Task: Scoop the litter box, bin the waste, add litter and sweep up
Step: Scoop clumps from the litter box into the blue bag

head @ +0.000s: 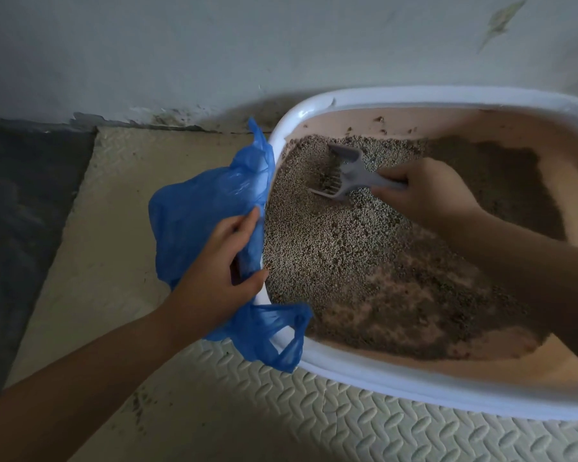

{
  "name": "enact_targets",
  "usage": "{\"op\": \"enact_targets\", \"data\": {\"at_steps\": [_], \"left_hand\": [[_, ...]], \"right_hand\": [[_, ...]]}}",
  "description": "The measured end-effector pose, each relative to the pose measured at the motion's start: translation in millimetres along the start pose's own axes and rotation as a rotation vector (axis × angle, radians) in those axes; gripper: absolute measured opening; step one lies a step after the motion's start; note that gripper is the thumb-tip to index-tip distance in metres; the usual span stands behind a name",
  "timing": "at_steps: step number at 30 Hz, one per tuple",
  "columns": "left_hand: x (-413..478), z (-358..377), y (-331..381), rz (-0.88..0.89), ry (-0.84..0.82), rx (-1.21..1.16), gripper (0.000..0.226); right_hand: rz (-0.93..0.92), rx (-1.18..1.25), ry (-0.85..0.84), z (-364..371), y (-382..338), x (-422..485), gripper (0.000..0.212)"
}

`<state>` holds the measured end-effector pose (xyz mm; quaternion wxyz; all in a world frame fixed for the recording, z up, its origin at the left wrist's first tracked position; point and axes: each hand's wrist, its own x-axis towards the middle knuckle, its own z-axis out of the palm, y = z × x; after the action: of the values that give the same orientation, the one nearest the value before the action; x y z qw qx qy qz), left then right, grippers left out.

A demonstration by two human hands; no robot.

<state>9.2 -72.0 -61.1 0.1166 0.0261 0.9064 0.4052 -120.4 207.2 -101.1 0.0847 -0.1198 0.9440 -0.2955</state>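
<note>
Right grip (424, 191) curls round scoop (344, 175); left grip (221, 278) pinches blue bag (194, 208).

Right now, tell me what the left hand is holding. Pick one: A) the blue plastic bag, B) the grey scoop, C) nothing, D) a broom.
A: the left hand grips the blue plastic bag against the litter box rim, while the right hand holds the grey scoop.
</note>
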Motion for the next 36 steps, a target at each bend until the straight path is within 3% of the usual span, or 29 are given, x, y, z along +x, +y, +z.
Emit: {"op": "enact_targets", "data": {"at_steps": [9,18,27,36], "left_hand": [[-0.5,0.9,-0.8,-0.003,-0.004,-0.008,0.076],[-1.4,0.5,-1.2,-0.008,0.0,-0.004,0.079],[-3.3,1.3,-0.1,0.031,0.009,0.034,0.076],[-2.9,0.8,0.3,0.013,0.009,0.069,0.076]], "right_hand": [[-0.084,0.084,0.068,20.9,5.7,-10.5,0.03],[0.06,0.429,0.034,15.3,7.6,-21.3,0.036],[0.105,0.331,0.055,-16.5,23.0,-56.3,0.037],[0.04,0.237,0.03,-42.3,13.5,-84.6,0.037]]}}
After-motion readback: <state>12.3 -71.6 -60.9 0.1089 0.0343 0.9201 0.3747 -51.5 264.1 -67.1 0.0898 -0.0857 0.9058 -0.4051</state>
